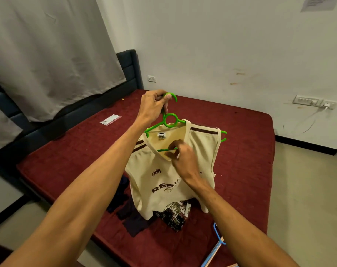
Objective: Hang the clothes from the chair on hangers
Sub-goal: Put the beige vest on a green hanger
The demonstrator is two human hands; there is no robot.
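Note:
A cream sleeveless shirt (156, 180) with brown shoulder stripes and dark lettering hangs on a green plastic hanger (170, 120), held up over the bed. My left hand (154, 106) grips the hanger's hook at the top. My right hand (180, 158) is at the shirt's V-neck, fingers curled and pinching the neckline where the hanger's lower bar shows. The hanger's right end pokes out of the right armhole; its left arm is bare above the left shoulder.
A maroon mattress (240, 151) carries a pile of dark clothes (125, 212) and a patterned black-and-white garment (176, 212) under the shirt. A blue hanger (218, 236) lies at the near edge. A small plastic packet (110, 119) lies far left. Curtain and wall stand behind.

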